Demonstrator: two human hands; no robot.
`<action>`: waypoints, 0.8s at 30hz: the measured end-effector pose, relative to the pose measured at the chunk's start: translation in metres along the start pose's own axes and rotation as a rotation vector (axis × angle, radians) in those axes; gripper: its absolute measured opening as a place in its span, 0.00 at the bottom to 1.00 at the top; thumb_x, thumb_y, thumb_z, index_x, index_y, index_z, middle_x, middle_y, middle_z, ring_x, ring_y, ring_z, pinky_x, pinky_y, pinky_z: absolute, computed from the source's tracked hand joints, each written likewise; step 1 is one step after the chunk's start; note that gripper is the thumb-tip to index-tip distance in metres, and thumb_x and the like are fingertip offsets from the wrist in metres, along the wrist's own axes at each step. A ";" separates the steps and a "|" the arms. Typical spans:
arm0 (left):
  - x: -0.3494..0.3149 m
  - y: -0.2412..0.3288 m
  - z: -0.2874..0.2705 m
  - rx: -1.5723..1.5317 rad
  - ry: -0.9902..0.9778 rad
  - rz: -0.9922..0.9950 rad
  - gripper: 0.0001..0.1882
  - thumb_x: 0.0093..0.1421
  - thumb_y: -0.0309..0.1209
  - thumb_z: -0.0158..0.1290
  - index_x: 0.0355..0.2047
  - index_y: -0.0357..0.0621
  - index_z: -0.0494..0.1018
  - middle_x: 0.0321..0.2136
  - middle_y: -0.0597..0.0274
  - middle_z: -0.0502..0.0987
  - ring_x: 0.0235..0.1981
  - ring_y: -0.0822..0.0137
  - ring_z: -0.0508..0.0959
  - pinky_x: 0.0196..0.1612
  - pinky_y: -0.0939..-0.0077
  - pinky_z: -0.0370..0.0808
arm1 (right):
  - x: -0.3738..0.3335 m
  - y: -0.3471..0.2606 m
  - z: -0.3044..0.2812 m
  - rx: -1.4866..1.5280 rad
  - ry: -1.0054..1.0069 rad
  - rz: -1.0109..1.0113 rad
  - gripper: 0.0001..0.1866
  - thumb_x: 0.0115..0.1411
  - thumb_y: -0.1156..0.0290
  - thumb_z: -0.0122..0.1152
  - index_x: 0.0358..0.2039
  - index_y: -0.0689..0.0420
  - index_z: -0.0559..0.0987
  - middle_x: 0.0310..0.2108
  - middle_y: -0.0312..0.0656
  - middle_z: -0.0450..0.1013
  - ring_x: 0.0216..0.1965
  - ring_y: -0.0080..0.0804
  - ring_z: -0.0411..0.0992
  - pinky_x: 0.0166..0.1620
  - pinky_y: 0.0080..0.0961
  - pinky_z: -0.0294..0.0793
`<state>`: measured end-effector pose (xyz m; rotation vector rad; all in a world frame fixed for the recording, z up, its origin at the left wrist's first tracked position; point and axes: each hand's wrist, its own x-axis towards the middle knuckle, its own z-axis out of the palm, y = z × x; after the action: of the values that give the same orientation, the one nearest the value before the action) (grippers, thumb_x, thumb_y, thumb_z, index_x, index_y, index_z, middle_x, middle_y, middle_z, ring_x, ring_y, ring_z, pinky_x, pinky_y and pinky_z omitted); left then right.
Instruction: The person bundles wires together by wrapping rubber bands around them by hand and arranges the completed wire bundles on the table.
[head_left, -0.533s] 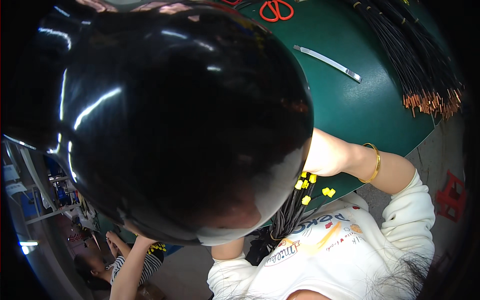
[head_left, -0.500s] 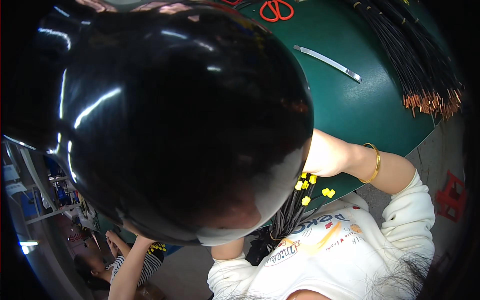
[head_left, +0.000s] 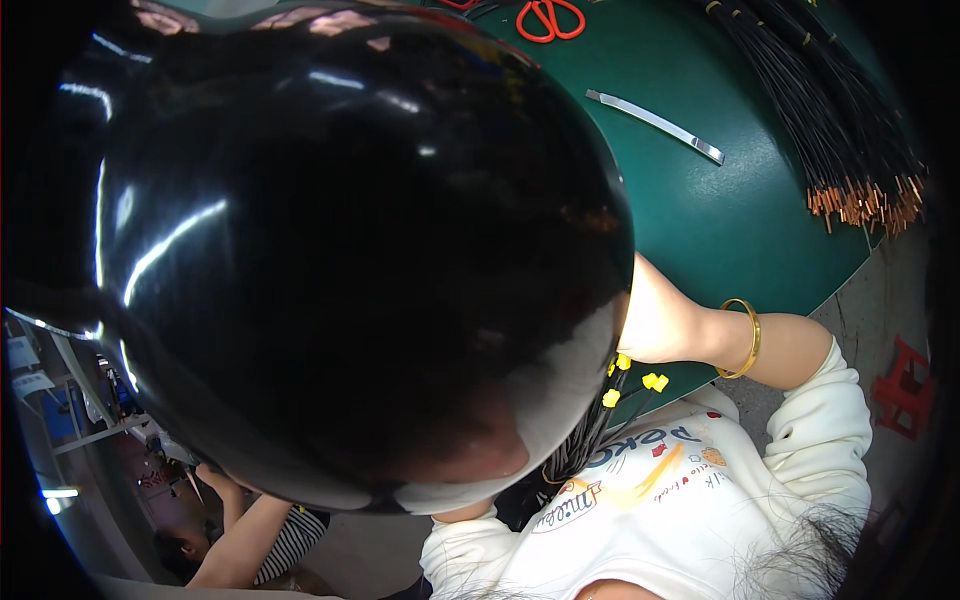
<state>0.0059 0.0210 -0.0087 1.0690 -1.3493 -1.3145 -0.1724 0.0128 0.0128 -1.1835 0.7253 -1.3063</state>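
Observation:
A large glossy black rounded thing (head_left: pixel 380 260) fills the middle and left of the view and covers most of the work. My right hand (head_left: pixel 658 312), with a gold bangle (head_left: pixel 752 338) on its wrist, reaches in behind the black thing's right edge; its fingers are hidden. Just below that hand are yellow connectors (head_left: pixel 611 398) on a bundle of black wires (head_left: pixel 578 448), which lies against my white top. Only a short piece of my left forearm (head_left: pixel 466 511) shows below the black thing; my left hand is hidden behind it.
On the green table (head_left: pixel 720 235) lie silver tweezers (head_left: pixel 660 128), red-handled scissors (head_left: pixel 550 20) and black cables (head_left: pixel 800 110) with bare copper ends. Beyond the table edge stands a red stool (head_left: pixel 904 388). At lower left are another person's striped top (head_left: pixel 290 548) and a bare forearm (head_left: pixel 243 540).
The black thing's lower and right edges reach slightly further out. My right hand has shifted a little right and down, and fewer yellow connectors show. The bare forearm at lower left has moved left.

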 end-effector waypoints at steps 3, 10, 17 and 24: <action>-0.008 0.014 -0.003 0.064 0.042 -0.010 0.09 0.43 0.15 0.54 0.24 0.36 0.67 0.23 0.61 0.71 0.24 0.75 0.70 0.28 0.85 0.67 | 0.002 -0.006 0.009 -0.034 -0.026 -0.033 0.11 0.52 0.69 0.57 0.35 0.61 0.75 0.29 0.39 0.71 0.32 0.21 0.68 0.38 0.19 0.67; 0.002 -0.005 0.002 0.028 -0.037 0.039 0.07 0.45 0.16 0.52 0.27 0.34 0.68 0.23 0.60 0.71 0.25 0.75 0.70 0.28 0.83 0.68 | 0.002 0.000 -0.001 -0.062 -0.005 -0.030 0.09 0.51 0.70 0.57 0.30 0.61 0.73 0.26 0.38 0.71 0.30 0.19 0.68 0.36 0.18 0.67; 0.012 0.010 0.004 -0.347 -0.081 -0.321 0.08 0.48 0.18 0.49 0.31 0.30 0.67 0.24 0.57 0.70 0.26 0.68 0.73 0.28 0.75 0.73 | 0.006 0.002 -0.009 -0.078 -0.009 0.020 0.08 0.51 0.71 0.57 0.29 0.61 0.73 0.26 0.37 0.71 0.29 0.19 0.67 0.35 0.17 0.67; 0.012 -0.004 0.001 -0.453 -0.188 -0.280 0.06 0.49 0.18 0.48 0.30 0.31 0.67 0.28 0.54 0.71 0.26 0.67 0.73 0.29 0.78 0.72 | 0.007 0.007 -0.020 -0.085 -0.024 0.061 0.08 0.51 0.71 0.57 0.28 0.62 0.73 0.25 0.37 0.71 0.29 0.19 0.67 0.34 0.17 0.66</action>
<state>0.0030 0.0091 -0.0120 0.8523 -0.9812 -1.8603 -0.1871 0.0004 0.0018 -1.2336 0.8002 -1.2194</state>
